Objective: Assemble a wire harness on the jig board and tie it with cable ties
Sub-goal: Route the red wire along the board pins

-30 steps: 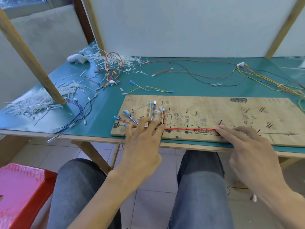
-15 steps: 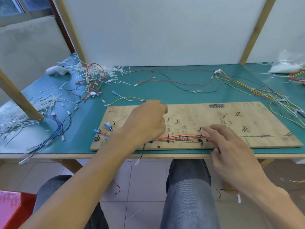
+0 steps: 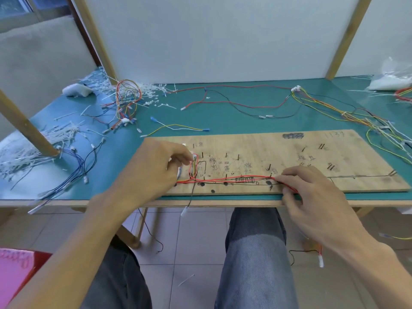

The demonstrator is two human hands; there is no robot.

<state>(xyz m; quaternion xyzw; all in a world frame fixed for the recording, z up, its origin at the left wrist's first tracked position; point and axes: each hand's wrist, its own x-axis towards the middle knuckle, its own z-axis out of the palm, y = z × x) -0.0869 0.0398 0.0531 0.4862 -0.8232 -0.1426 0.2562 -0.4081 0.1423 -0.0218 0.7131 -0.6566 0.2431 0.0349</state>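
While the left hand [image 3: 156,170] pinches the upturned end of the wire bundle [image 3: 225,179] with curled fingers at the left of the jig board [image 3: 289,150], the right hand [image 3: 312,197] grasps the other end of the same bundle between fingertips and thumb, right at the board's near edge. The bundle, mostly red with yellow and black strands, lies along the front of the board, mid-frame, routed past black guide pins [image 3: 270,167].

The strands bow apart between the hands, so the main risk, as I judge it, is slack. If the right hand pulls unevenly, one strand may ride over a pin or leave the drawn route, and a tie put on then would lock in wrong lengths. Pulling too hard could instead drag the upturned end out of the left hand's pinch. A black wire [image 3: 190,199] hangs off the board's near edge toward the floor [image 3: 196,241], ending in a white terminal [image 3: 184,212]; a knee [image 3: 256,221] could snag it and tug the layout askew. Neither hand holds a cable tie. The loose cable ties [image 3: 15,152] lie at the far left of the table [image 3: 223,121], so fetching one means letting go of one end, and the bundle may spring loose. Other harnesses [image 3: 347,113] sprawl at the upper right, near the board's far corner, and could tangle with this one.
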